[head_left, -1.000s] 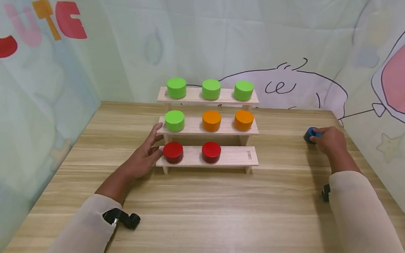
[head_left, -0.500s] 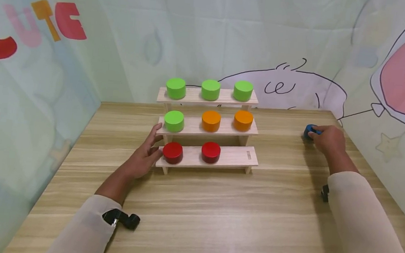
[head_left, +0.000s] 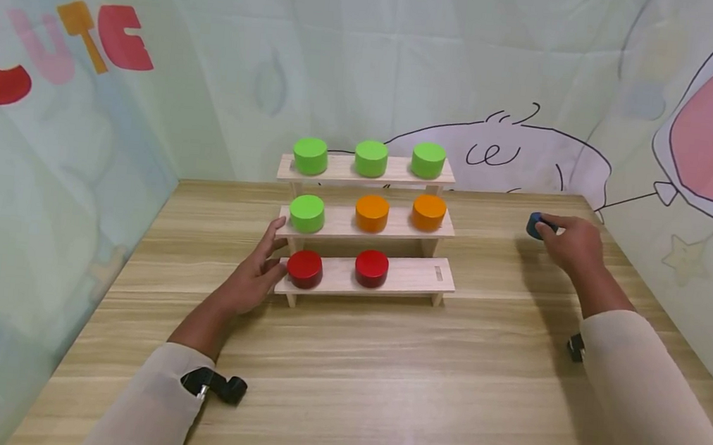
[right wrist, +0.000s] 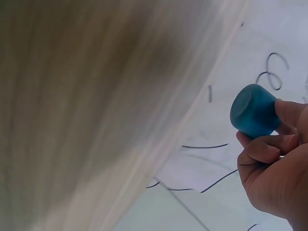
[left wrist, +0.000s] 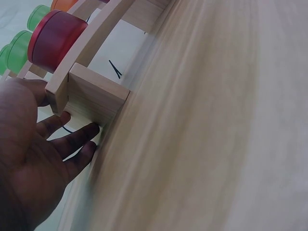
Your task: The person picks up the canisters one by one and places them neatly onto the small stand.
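Note:
A three-step wooden rack (head_left: 412,275) stands on the table in the head view. Its top step carries three green round blocks (head_left: 371,158). The middle step holds one green block (head_left: 307,213) and two orange blocks (head_left: 372,213); on the bottom step sit two red blocks (head_left: 371,268), left of a bare slot. My left hand (head_left: 249,280) touches the rack's left end; the left wrist view shows its fingers (left wrist: 77,142) fairly straight against the end leg (left wrist: 94,91). At the right, my right hand (head_left: 573,247) pinches a blue round block (right wrist: 253,111) above the table.
The wooden table (head_left: 349,384) meets a printed cloth backdrop (head_left: 228,84) behind and on both sides. A black wrist mount (head_left: 215,385) sticks out from the left sleeve, another (head_left: 575,347) from the right sleeve.
My right hand has raised the blue block off the table and shifted it slightly left. The left hand and the rack look unmoved.

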### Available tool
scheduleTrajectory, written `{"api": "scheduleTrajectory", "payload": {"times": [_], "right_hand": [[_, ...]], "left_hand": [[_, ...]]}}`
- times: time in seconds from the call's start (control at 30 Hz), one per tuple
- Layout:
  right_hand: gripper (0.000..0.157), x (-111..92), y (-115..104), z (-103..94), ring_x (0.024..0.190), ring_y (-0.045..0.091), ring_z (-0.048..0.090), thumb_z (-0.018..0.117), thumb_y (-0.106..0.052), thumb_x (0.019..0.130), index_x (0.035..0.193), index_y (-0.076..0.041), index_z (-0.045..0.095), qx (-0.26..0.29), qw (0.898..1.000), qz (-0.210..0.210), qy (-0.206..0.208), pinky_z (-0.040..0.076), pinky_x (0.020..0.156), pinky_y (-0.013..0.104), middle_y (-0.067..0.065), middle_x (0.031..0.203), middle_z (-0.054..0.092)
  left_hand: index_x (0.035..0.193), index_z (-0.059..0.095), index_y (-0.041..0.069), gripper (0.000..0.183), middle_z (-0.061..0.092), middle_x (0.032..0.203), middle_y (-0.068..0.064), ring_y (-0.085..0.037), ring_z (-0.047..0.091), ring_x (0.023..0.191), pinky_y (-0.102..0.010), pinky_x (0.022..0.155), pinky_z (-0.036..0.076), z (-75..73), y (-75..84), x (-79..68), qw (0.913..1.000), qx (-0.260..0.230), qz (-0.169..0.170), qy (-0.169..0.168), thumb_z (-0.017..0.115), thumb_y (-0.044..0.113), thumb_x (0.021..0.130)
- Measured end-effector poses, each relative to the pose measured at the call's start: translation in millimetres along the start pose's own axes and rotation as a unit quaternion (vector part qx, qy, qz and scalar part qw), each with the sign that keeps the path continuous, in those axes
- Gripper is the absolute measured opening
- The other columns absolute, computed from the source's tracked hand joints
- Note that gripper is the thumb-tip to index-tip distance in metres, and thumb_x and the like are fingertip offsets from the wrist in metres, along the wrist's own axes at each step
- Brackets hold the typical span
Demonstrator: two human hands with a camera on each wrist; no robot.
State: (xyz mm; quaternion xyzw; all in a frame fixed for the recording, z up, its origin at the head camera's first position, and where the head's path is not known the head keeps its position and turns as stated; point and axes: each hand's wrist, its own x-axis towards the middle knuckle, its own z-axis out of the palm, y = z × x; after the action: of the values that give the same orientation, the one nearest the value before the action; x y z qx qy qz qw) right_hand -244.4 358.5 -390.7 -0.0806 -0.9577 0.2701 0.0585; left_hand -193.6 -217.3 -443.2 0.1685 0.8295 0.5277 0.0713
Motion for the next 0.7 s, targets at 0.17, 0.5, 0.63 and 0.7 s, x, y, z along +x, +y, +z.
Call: {"api": "scheduleTrajectory", "payload": {"times": [0.17,0.5,0.63,0.7], "right_hand": [[0.052,-12.7,-13.8,1.2,0.148,0.057,0.047,0.054,-0.043,0.114,0.154,-0.01,0.062,0.035,0.999,-0.029,0.025,0.046,0.111,0.07,0.034,0.161,0.05],[0.043,-51.4,-51.4,6.7,0.144,0.054,0.056,0.064,-0.029,0.111,0.147,-0.005,0.067,0.095,0.984,-0.112,0.103,0.059,0.106,0.059,0.032,0.153,0.061],[0.041,-66.0,-65.5,9.4,0.141,0.051,0.06,0.068,-0.025,0.11,0.146,-0.007,0.069,0.123,0.975,-0.139,0.122,0.055,0.083,0.011,0.029,0.152,0.063],[0.039,-72.2,-71.4,11.2,0.141,0.05,0.061,0.069,-0.023,0.109,0.145,-0.008,0.07,0.138,0.97,-0.151,0.128,0.04,0.077,-0.002,0.028,0.152,0.063]], "left_hand": [[0.173,0.003,0.049,0.084,0.025,0.179,-0.024,-0.055,0.04,0.158,-0.067,0.128,0.035,-0.1,-0.6,0.0,1.0,-0.001,0.003,0.001,0.047,0.008,0.114],[0.172,0.002,0.051,0.085,0.025,0.179,-0.024,-0.056,0.04,0.157,-0.068,0.127,0.036,-0.5,-0.6,-0.2,1.0,0.001,-0.003,0.002,0.047,0.008,0.114],[0.173,0.002,0.051,0.086,0.025,0.179,-0.024,-0.056,0.04,0.158,-0.068,0.127,0.036,-0.2,-1.1,-0.2,1.0,0.001,-0.001,0.002,0.048,0.008,0.114],[0.173,0.002,0.051,0.086,0.025,0.179,-0.024,-0.056,0.04,0.158,-0.068,0.127,0.035,0.0,-1.2,0.0,1.0,0.0,0.0,0.002,0.048,0.008,0.114]]}}
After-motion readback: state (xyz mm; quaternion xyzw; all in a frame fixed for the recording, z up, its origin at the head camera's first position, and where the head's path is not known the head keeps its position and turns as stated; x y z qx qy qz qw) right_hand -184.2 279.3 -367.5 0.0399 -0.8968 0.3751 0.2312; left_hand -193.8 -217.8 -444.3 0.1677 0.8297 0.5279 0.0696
